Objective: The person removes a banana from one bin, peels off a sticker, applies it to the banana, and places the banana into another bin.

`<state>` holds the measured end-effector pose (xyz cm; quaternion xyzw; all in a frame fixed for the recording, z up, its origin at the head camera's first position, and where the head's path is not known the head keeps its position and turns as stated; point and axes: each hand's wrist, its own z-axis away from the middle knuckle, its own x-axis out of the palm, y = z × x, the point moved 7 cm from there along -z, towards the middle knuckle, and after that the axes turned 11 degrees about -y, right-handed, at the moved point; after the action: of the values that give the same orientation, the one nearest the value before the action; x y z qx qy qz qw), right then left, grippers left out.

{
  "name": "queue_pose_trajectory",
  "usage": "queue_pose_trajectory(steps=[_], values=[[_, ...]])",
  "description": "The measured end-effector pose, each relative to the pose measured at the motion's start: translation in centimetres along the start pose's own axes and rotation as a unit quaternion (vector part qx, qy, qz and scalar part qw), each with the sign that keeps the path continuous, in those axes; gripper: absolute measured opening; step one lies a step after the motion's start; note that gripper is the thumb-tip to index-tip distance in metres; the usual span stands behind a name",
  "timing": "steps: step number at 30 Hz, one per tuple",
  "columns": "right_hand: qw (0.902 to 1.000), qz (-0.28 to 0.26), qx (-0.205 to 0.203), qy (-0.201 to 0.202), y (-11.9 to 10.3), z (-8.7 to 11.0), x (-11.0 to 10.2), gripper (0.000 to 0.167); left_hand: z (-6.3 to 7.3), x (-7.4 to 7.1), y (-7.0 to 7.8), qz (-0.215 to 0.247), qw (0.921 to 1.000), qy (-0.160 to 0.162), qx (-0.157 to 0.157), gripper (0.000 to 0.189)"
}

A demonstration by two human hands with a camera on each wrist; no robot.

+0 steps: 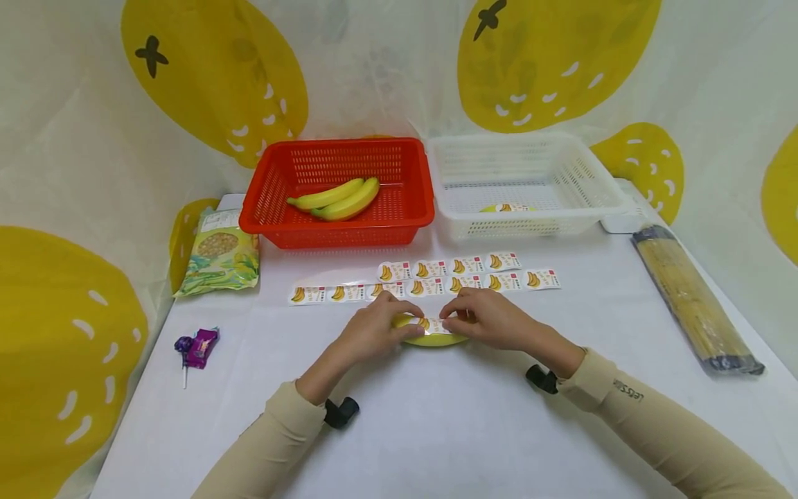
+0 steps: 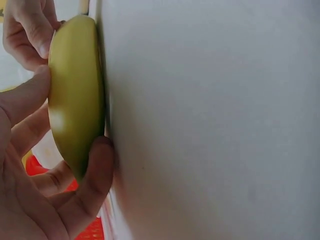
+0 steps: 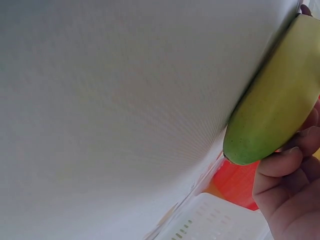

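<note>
Currently grips the banana (image 1: 435,340) in a curled left hand (image 1: 377,327), pinching the label (image 1: 431,325) atop it with a curled right hand (image 1: 492,319).

handled banana (image 3: 277,95) cut off at the right wrist view's right edge, print on its sticker (image 1: 433,325) too small to read, labelled banana (image 1: 506,208) in the white basket (image 1: 530,227) partly hidden behind the front rim, sleeves (image 1: 274,443) cropped below

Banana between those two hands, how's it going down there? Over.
Left hand holds banana; right hand at its sticker. Banana lying on table, sticker on top. Nothing visibly in the way; sticker rows lie just beyond.
</note>
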<state>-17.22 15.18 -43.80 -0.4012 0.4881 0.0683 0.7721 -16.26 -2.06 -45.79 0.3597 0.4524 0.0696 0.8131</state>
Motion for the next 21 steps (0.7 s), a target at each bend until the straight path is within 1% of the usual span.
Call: queue_pose_trajectory(steps=[3,7,11,16,19,21], values=[[1.0,-0.002,-0.001,-0.002,0.1,0.0,0.0,0.013,-0.1,0.1,-0.5,0.026,0.9996,-0.006,-0.007,0.027],[0.9999,-0.012,0.003,-0.008,0.2,0.0,0.1,0.013,-0.3,0.1,-0.7,0.043,0.9989,-0.013,-0.016,0.025],[0.9997,-0.019,0.011,-0.015,0.4,0.0,0.0,0.014,-0.4,0.0,-0.6,0.05,0.9984,-0.017,-0.021,0.024],[0.9994,-0.022,0.01,-0.023,0.5,0.2,-0.2,0.015,-0.5,0.0,-0.6,0.048,0.9985,-0.021,-0.019,0.024],[0.9993,-0.031,0.005,-0.019,0.7,0.4,-0.8,0.017,-0.4,0.1,-0.6,0.048,0.9984,-0.022,-0.019,0.023],[0.9994,-0.034,0.006,-0.001,1.3,0.7,-1.9,0.019,-0.3,0.1,-0.7,0.05,0.9982,-0.023,-0.022,0.023]])
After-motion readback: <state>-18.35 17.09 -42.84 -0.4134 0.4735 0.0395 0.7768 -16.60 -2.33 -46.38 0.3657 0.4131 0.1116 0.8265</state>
